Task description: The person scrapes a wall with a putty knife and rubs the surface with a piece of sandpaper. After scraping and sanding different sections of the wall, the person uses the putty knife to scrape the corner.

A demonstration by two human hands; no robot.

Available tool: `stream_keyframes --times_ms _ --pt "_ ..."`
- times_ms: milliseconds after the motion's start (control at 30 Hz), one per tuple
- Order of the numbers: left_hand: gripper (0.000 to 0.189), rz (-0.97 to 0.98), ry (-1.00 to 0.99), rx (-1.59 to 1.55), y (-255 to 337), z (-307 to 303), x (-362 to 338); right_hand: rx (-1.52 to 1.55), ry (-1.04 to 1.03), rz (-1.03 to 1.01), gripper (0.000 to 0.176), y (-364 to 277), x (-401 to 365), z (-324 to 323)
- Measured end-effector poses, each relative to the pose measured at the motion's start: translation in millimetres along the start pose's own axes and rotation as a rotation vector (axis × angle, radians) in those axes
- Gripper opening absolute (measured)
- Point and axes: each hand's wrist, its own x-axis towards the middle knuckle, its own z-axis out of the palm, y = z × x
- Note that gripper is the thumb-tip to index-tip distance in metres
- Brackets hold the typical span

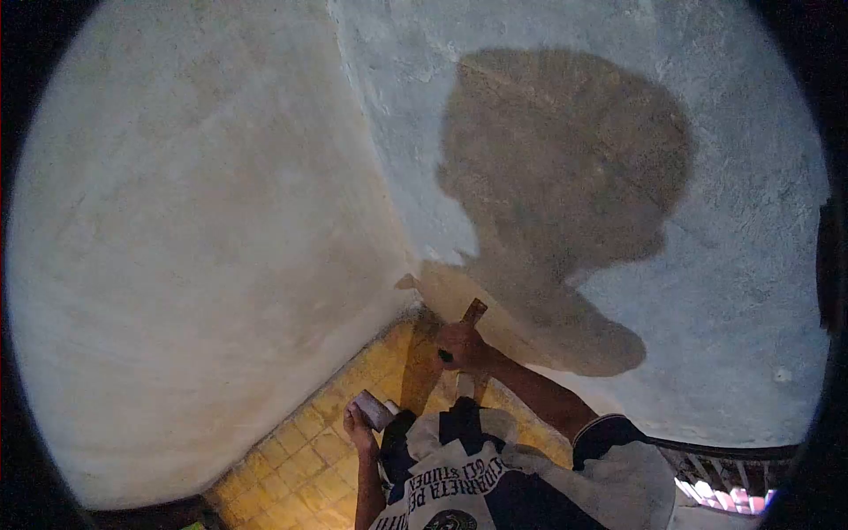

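Observation:
My right hand (461,346) is closed around a scraper, held up near the wall corner. Its flat brownish blade (475,311) points up and away from me, and a dark end shows at the lower side of the fist. Lower down on the left, my left hand (357,430) grips a grey rectangular block (373,410) in front of my body. The right hand overlaps the foot of the right-hand wall (742,291) in this view.
The left wall (203,230) meets the right one in a corner ahead. Yellow floor tiles (296,455) lie below, and a shoe (465,385) stands there. My shadow covers much of the right wall. A dark railing (733,465) is at lower right.

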Motion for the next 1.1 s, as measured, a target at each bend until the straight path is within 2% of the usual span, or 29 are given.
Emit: stream_keyframes --times_ms 33,133,233,333,433,533,633,733,833,933,1033,1100 --pt "0.026 0.009 0.008 -0.023 4 3 1 -0.043 0.006 -0.062 0.025 -4 2 -1" --pt "0.026 -0.050 0.024 -0.011 10 1 1 0.669 0.112 0.281 0.022 37 -30 19" --pt "0.025 -0.039 0.105 0.204 -41 -33 17 0.037 0.036 0.035 0.022 30 -22 19" --pt "0.025 -0.009 0.182 0.172 -55 -43 22 0.044 -0.077 0.038 0.023 8 0 6" --pt "0.027 -0.054 0.112 -0.074 1 3 5 0.024 0.050 0.163 0.028 29 -4 21" --pt "0.029 0.017 0.088 0.143 -1 -7 6 -0.034 0.138 0.025 0.030 20 7 39" --pt "0.031 0.002 0.031 0.070 -24 -14 7 0.002 0.125 0.118 0.029 36 22 16" --pt "0.030 -0.003 0.082 0.094 -12 -4 1 0.030 0.145 0.155 0.026 52 17 35" --pt "0.023 -0.072 0.052 0.101 -9 -9 0 0.043 0.226 -0.025 0.022 46 23 49" --pt "0.024 -0.060 0.073 0.079 -39 -24 7 0.190 0.243 0.168 0.020 80 20 47" --pt "0.025 -0.055 0.124 0.147 -33 -12 10 -0.005 0.218 0.023 0.021 73 44 45" --pt "0.025 -0.023 0.112 0.114 -37 -14 2 0.022 0.232 0.024 0.024 56 40 34"
